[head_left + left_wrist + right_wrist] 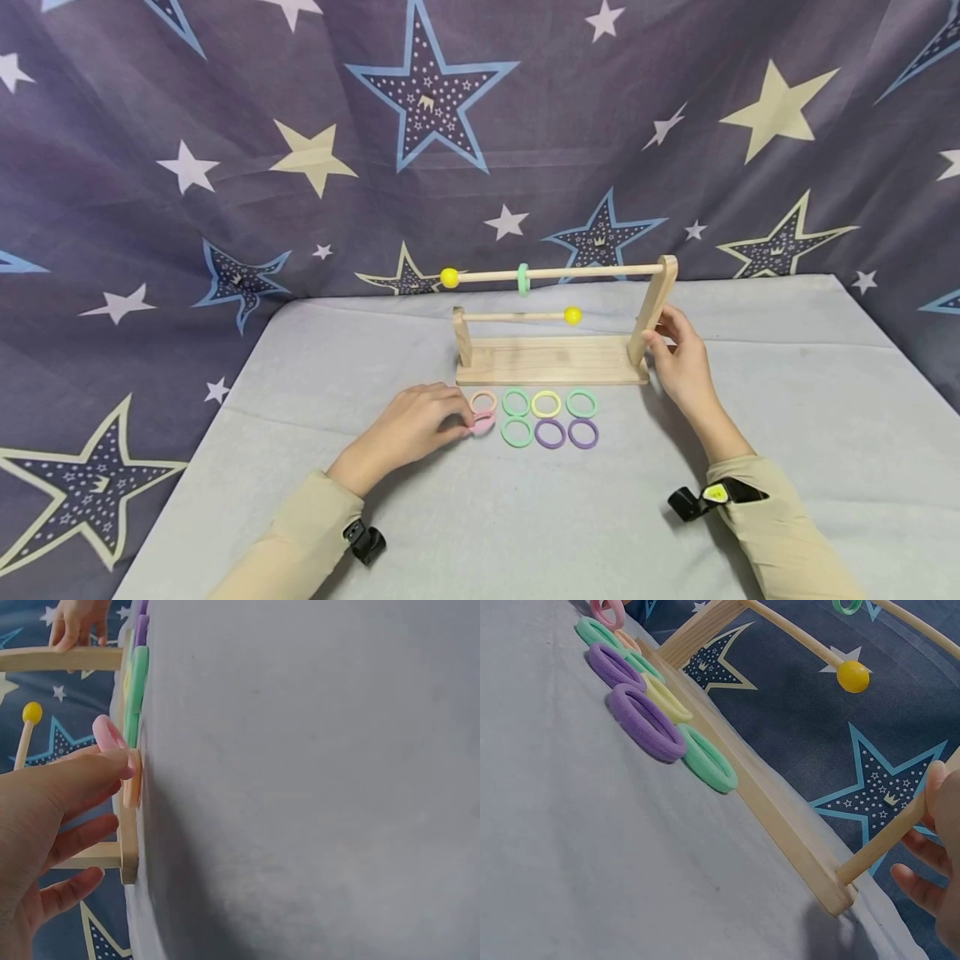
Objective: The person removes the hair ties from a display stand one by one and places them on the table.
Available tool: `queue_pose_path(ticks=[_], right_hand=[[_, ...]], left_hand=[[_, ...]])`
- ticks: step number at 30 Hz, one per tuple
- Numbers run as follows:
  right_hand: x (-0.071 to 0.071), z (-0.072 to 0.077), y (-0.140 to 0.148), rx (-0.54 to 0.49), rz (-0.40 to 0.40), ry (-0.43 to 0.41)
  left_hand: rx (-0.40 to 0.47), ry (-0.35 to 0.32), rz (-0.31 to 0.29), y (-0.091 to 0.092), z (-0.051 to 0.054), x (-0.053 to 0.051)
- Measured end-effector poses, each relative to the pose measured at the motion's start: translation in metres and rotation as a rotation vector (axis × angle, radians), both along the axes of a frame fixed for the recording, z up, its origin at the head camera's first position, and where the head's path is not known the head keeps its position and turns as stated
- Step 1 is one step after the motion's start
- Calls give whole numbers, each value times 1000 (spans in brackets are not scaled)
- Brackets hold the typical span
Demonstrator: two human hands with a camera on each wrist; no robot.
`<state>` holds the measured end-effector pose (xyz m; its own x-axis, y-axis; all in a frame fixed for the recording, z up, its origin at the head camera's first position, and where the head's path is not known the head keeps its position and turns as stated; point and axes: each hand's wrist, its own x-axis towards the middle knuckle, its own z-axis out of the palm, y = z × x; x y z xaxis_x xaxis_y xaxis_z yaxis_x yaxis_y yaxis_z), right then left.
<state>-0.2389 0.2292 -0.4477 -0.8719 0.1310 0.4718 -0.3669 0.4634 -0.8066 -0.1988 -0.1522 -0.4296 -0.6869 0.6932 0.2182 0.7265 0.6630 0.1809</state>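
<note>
My left hand (415, 423) pinches a pink fabric ring (110, 735) between thumb and fingertips, tilted up off the cloth beside a flat peach ring (483, 401). The other fingers of that hand are spread in the left wrist view. At the right end of a wooden stand (551, 354), my right hand (686, 364) grips the tall upright (654, 310), its thumb on the near side. A green ring (523, 280) hangs on the stand's upper rod (588, 272). The lower rod (513, 317) carries no ring.
In front of the stand lie several rings in two rows, among them a yellow ring (546, 405), a purple ring (583, 433) and a green ring (517, 432). Yellow balls cap both rods. Grey cloth (525, 517) covers the table; a star-patterned curtain (465, 200) hangs behind.
</note>
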Motion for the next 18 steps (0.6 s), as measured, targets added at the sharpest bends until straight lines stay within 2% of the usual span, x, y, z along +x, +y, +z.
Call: queue_pose_path(ticks=[8,18], right_hand=[[1,0,0,7,-7,-20],[0,0,0,-7,-3,-40]], left_hand=[[-22,-40,-24,1,-1,2],[-23,-59,-28,3,-2,2]])
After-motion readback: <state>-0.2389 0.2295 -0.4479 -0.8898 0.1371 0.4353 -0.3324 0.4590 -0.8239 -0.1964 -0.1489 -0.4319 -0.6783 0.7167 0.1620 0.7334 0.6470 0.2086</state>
